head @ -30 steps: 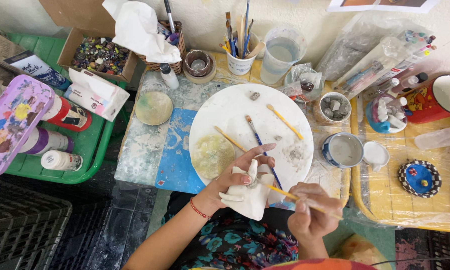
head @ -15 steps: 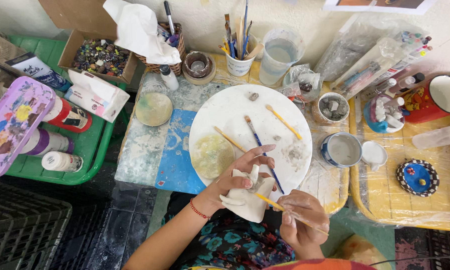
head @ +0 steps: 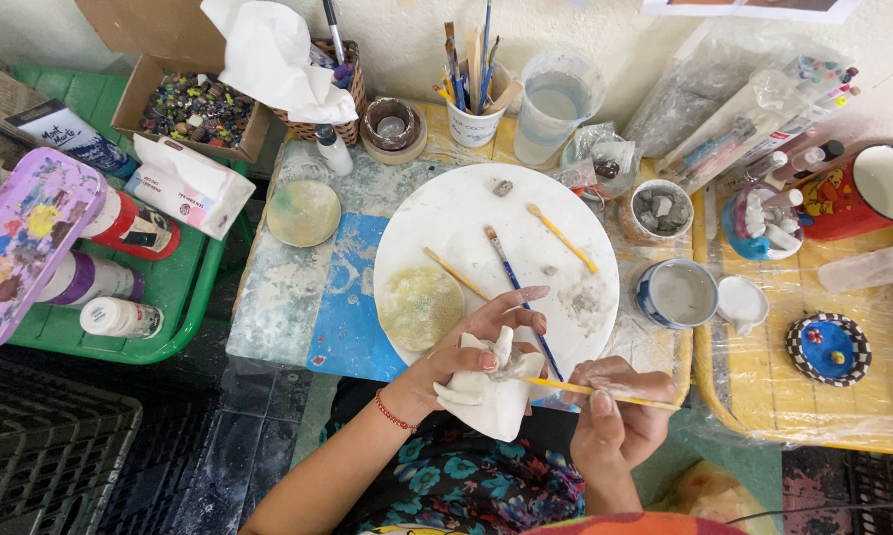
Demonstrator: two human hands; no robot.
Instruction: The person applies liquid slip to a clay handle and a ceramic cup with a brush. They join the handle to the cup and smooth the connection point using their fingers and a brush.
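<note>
Left hand [head: 466, 362] fingers closed around a small white clay figure [head: 491, 391], just off the surface's near edge, below the white plate [head: 466, 213]. Right hand [head: 615, 421] fingers pinching a yellow-handled brush [head: 605, 394], tip touching the figure.

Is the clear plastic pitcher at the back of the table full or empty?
Partly full. The clear plastic pitcher stands upright beside the white cup of brushes, and cloudy water shows inside, below its rim.

White clay figure [head: 491, 391], yellow brush [head: 605, 393], white plate [head: 496, 263] w/ blue-handled brush [head: 511, 277], green tray [head: 169, 287].
</note>
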